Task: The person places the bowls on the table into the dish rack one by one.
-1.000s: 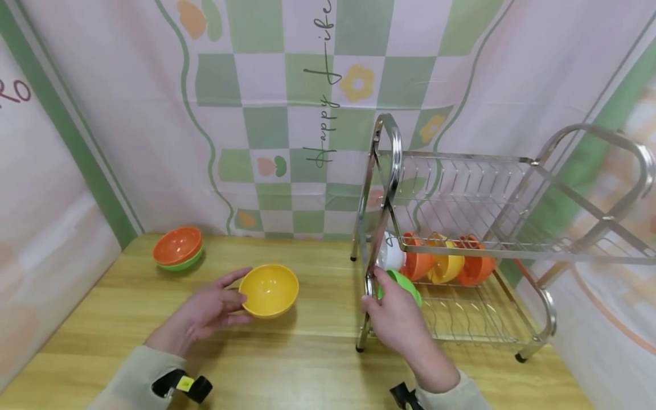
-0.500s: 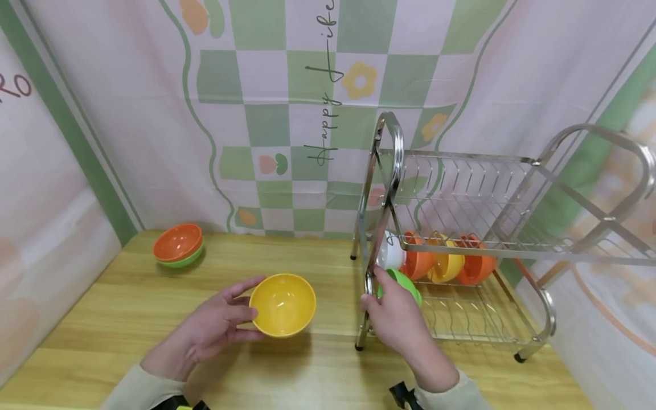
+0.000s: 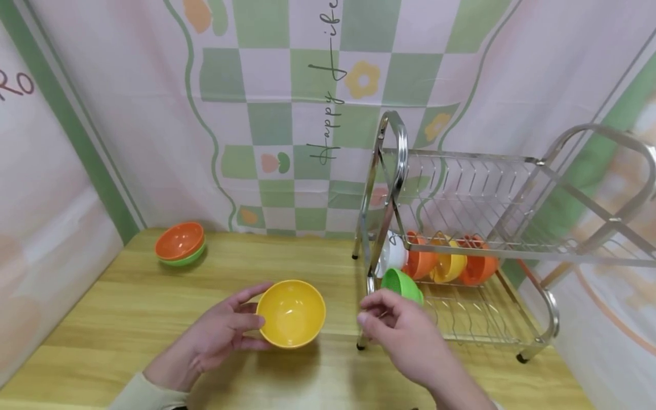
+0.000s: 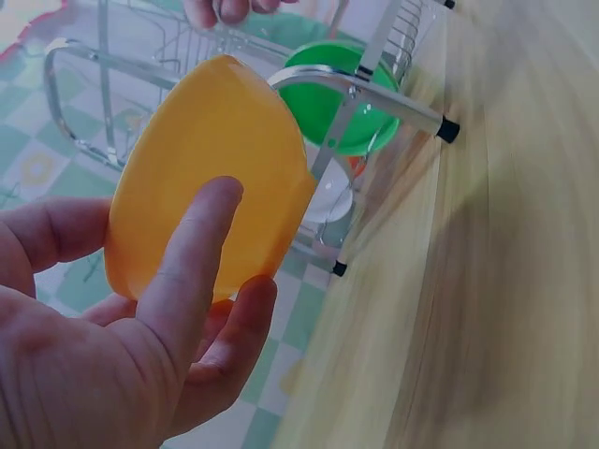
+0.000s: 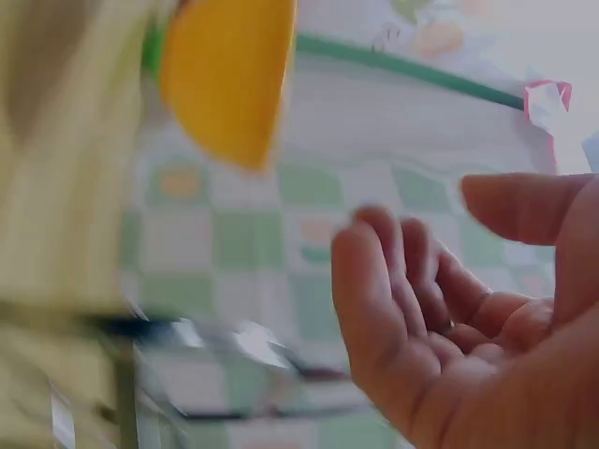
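My left hand (image 3: 222, 330) holds a yellow bowl (image 3: 292, 319) by its left side, above the wooden table, its hollow facing up toward the head camera. In the left wrist view, one digit lies across the outside of the yellow bowl (image 4: 215, 140) while others grip its edge. To the right, my right hand (image 3: 405, 333) is in the air in front of the metal dish rack (image 3: 400, 171), fingers loosely bent. Nothing sits between its fingers (image 5: 360, 281) in the right wrist view. Behind it, a green bowl (image 3: 402, 285) stands tilted at the lower tier's left end.
Several more bowls line the back of the rack's lower tier: a white bowl (image 3: 392, 256), then orange and yellow ones. At the table's back left, an orange bowl (image 3: 179, 242) rests in a green bowl (image 3: 184, 261). A printed curtain (image 3: 266, 125) hangs behind.
My left hand has brought the yellow bowl rightward and nearer to me. The right hand has let go of the rack's left post and come slightly away from it.
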The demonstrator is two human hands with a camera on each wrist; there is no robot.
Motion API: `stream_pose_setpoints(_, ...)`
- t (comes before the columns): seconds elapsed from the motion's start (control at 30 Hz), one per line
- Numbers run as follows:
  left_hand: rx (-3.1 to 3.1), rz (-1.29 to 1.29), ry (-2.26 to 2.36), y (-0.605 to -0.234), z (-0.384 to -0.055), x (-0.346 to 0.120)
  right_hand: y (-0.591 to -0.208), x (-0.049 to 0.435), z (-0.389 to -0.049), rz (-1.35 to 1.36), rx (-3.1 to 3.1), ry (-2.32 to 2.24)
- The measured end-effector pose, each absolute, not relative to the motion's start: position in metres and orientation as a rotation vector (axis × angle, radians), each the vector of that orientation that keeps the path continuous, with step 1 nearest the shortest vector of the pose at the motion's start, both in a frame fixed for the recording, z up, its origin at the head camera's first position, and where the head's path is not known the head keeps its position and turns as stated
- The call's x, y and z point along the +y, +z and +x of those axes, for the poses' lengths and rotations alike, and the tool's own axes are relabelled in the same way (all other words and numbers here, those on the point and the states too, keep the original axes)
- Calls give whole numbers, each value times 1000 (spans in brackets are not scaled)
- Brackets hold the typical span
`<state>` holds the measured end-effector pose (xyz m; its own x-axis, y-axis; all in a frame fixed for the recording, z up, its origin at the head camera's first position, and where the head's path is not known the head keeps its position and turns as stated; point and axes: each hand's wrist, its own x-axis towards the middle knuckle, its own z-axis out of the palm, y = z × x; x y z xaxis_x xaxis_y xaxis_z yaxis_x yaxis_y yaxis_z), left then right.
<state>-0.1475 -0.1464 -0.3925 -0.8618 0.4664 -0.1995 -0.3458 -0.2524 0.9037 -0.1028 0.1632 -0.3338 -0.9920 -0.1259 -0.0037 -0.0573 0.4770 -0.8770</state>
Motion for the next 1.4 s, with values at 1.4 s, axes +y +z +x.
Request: stream_pose_setpoints(1.4, 1338, 271, 2138, -379, -128, -131, -385, 137, -108, -261, 1288, -2308)
